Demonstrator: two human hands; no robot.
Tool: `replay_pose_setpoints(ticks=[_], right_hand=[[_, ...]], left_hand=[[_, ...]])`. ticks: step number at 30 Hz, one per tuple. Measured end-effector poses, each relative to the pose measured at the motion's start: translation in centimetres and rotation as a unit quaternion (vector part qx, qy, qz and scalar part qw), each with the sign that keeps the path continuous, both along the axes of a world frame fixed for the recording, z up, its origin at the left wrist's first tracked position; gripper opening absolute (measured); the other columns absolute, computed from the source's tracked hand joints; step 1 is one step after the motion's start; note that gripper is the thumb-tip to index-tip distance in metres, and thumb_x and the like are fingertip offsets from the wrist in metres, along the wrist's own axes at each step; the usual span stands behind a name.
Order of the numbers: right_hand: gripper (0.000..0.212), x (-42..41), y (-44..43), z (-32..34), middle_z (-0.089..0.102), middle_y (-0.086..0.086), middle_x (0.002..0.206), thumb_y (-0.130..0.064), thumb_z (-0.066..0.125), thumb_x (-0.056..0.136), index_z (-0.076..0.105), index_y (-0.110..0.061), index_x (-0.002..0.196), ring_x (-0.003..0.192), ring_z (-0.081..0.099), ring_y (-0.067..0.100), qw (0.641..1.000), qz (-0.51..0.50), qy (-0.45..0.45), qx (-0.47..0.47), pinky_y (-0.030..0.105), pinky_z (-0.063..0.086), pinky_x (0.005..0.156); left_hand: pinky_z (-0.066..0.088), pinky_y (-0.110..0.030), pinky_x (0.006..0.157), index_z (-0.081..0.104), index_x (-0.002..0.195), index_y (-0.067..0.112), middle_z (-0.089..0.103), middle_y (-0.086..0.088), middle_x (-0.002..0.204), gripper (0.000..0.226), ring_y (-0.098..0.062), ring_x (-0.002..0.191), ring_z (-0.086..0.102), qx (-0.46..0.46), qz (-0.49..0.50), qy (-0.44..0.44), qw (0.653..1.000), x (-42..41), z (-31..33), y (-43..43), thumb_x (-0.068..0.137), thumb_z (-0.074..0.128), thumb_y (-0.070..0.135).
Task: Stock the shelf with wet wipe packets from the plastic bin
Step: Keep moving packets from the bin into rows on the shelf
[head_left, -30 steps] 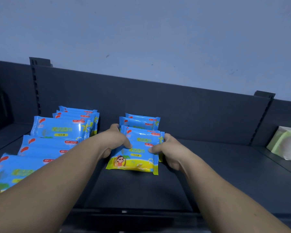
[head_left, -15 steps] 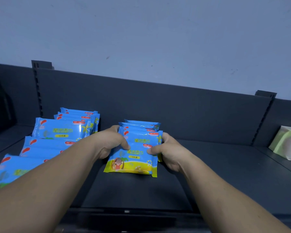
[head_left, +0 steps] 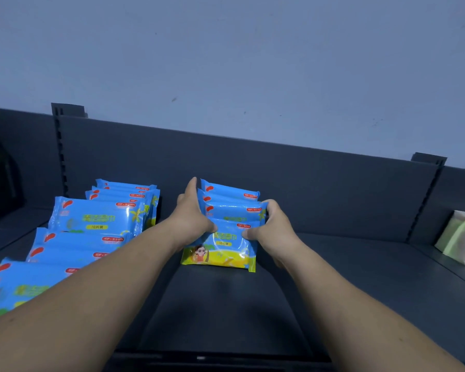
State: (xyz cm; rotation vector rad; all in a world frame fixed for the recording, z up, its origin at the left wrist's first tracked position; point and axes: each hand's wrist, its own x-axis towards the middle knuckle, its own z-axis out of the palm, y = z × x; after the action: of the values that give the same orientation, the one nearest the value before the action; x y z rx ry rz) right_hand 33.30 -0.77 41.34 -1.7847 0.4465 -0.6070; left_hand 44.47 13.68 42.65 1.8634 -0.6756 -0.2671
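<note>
Middle of the shelf (head_left: 226,304): packets (head_left: 227,244) leaned in a row; left hand (head_left: 192,216) pressed straight fingers along their left side, right hand (head_left: 274,226) curled round their right edge.

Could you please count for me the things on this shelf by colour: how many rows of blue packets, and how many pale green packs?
rows of blue wet wipe packets: 2 (left row, middle row)
pale green pack: 1
Total: 3
</note>
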Motion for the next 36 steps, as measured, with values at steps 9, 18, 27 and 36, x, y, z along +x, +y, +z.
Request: replay_pose_setpoints(ticks=[9, 18, 27, 36], right_hand=[[0.062, 0.9, 0.0, -0.6, 0.063, -0.002, 0.113, 0.003, 0.076, 0.074, 0.043, -0.025, 0.118, 0.096, 0.066, 0.013, 0.999, -0.027, -0.006, -0.020, 0.030, 0.056, 0.081], [0.098, -0.3, -0.1, -1.3, 0.056, 0.001, 0.122, 0.000, 0.078, 0.075, 0.017, -0.017, 0.150, 0.098, 0.059, 0.012, 0.994, 0.009, 0.109, 0.009, 0.020, 0.045, 0.078], [0.030, 0.6, -0.1, -1.3, 0.069, 0.004, 0.101, -0.016, 0.075, 0.083, 0.053, -0.012, 0.103, 0.086, 0.071, 0.020, 0.998, -0.043, 0.035, 0.039, 0.040, 0.059, 0.080], [0.027, 0.8, -0.1, -0.2, 0.071, 0.009, 0.102, -0.032, 0.037, 0.101, 0.057, -0.015, 0.102, 0.076, 0.065, 0.021, 0.992, -0.059, 0.101, 0.045, 0.038, 0.058, 0.067]], left_hand=[[0.045, -0.040, 0.098, 0.013, 0.148, 0.016, 0.047, -0.007, 0.139, 0.089, -0.027, 0.117, 0.053, 0.108, 0.071, -0.023, 0.991, 1.3, -1.2, -0.9, 0.083, 0.072, 0.031], [0.049, -0.037, 0.092, 0.045, 0.117, 0.009, 0.057, -0.005, 0.111, 0.059, -0.025, 0.102, 0.055, 0.210, 0.017, 0.034, 0.977, 0.5, -1.1, -0.2, 0.068, 0.075, -0.003], [0.052, -0.048, 0.093, 0.051, 0.118, 0.003, 0.063, -0.019, 0.109, 0.063, -0.036, 0.101, 0.062, 0.165, 0.041, 0.137, 0.976, 1.3, -1.2, 0.8, 0.063, 0.077, -0.010], [0.050, -0.032, 0.085, 0.054, 0.119, 0.007, 0.059, -0.008, 0.107, 0.046, -0.025, 0.099, 0.059, 0.058, 0.089, 0.029, 0.994, 1.6, 0.4, 0.6, 0.078, 0.068, -0.009]])
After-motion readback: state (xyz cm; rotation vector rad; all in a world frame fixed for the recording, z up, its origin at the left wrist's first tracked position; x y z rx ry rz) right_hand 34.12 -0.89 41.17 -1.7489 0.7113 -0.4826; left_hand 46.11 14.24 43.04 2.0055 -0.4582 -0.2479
